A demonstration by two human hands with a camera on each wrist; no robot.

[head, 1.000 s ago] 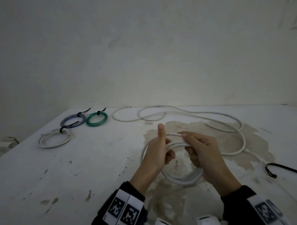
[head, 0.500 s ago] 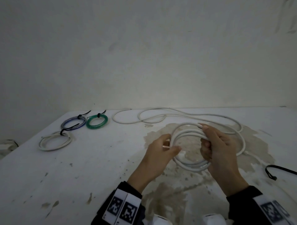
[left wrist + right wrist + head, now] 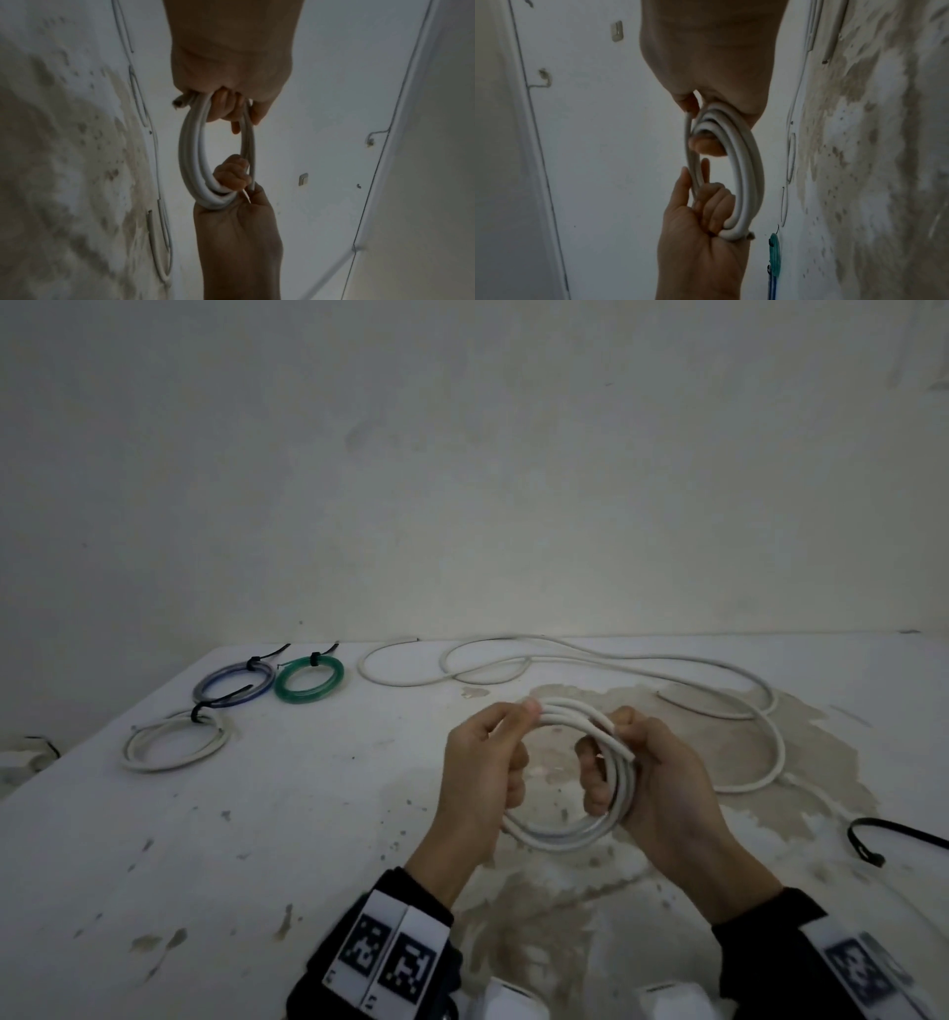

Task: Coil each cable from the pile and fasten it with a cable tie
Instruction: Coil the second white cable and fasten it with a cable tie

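Head view puts both hands at the middle of the bench (image 3: 257,814), each with a closed grip on the same white cable coil (image 3: 560,834), which is held up off the surface. The left hand (image 3: 482,762) curls round the coil's left side, its thumb lying along the top turns. The right hand (image 3: 662,783) wraps the right side, fingertips (image 3: 590,762) showing through the middle of the ring. A cut cable end (image 3: 624,752) lies across the right-hand fingers.

Left wrist view shows the coil (image 3: 191,154) edge-on as a narrow oval of several turns, the left hand (image 3: 231,85) clenched on one end with an open cable tip (image 3: 178,102) poking out beside it, the right hand (image 3: 236,219) closed on the other end. Right wrist view gives the mirror of this: the right hand (image 3: 713,71) pinches the bundle at the top, the left hand (image 3: 695,233) holds it below.

Beyond the hands, a loose white cable (image 3: 693,675) snakes over the far part of the bench, across a brown stain (image 3: 801,762). At the far left lie three finished coils, each with a black tie: a white coil (image 3: 174,747), a blue coil (image 3: 233,685) and a green coil (image 3: 308,680). A loose black cable tie (image 3: 893,834) lies near the right edge.
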